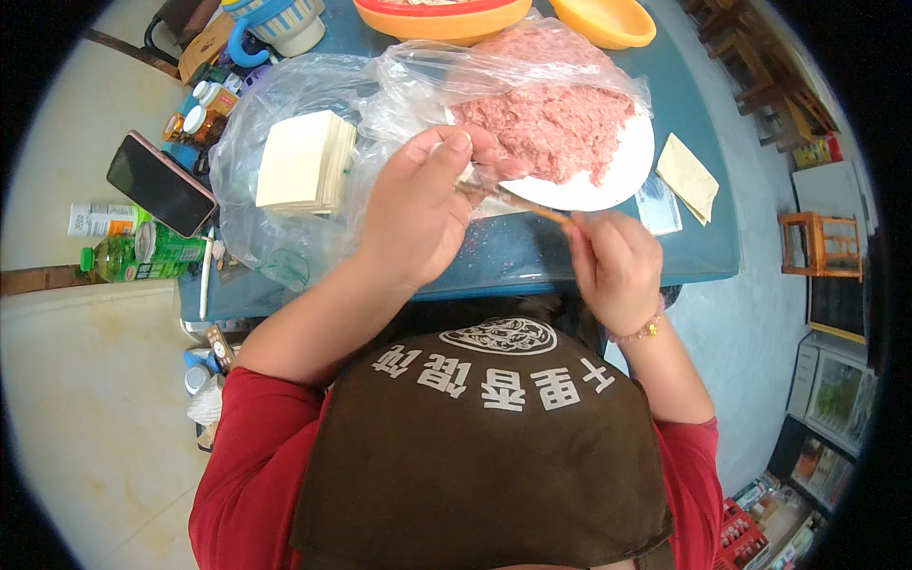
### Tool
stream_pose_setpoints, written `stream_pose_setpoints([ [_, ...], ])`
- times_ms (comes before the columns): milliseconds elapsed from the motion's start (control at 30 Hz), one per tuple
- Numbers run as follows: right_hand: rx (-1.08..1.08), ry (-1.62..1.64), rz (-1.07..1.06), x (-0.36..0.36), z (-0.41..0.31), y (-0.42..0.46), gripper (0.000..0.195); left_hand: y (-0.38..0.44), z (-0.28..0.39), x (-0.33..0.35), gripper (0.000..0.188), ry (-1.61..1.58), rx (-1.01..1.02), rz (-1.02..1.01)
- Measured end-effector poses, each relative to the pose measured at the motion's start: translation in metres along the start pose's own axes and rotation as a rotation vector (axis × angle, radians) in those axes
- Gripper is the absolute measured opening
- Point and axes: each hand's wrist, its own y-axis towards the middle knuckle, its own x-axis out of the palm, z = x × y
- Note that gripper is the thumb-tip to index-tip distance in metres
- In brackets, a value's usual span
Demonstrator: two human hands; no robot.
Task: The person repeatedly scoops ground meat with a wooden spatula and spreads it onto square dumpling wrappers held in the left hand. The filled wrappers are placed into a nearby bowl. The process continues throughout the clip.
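Note:
My left hand (427, 199) is raised beside the mound of minced meat (552, 128), its fingers curled around a pale piece that looks like a dough wrapper, mostly hidden. My right hand (616, 260) grips the end of a thin wooden stick (538, 209), whose other end reaches to my left palm. The meat lies on a white plate (630, 164), partly under a clear plastic bag (434, 71). To the left, a stack of square dough wrappers (303, 160) rests on the clear plastic.
Orange bowls (602, 21) stand at the back edge. A folded cream cloth (687, 178) and a banknote (657, 205) lie at the right. A smartphone (162, 184), pill bottles (204, 125), a green drink bottle (107, 262) and a blue-handled cup (285, 28) crowd the left.

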Motion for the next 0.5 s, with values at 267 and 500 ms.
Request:
stream_pose_setpoints([
  [267,0.141,0.128,-0.139,-0.018,-0.004,0.014,0.007,0.001,-0.001,-0.007,0.028,0.274,0.257,-0.075],
  [500,0.188,0.197,-0.246,-0.026,0.017,0.012,0.008,-0.004,0.03,-0.015,0.016,1.312,0.465,-0.183],
])
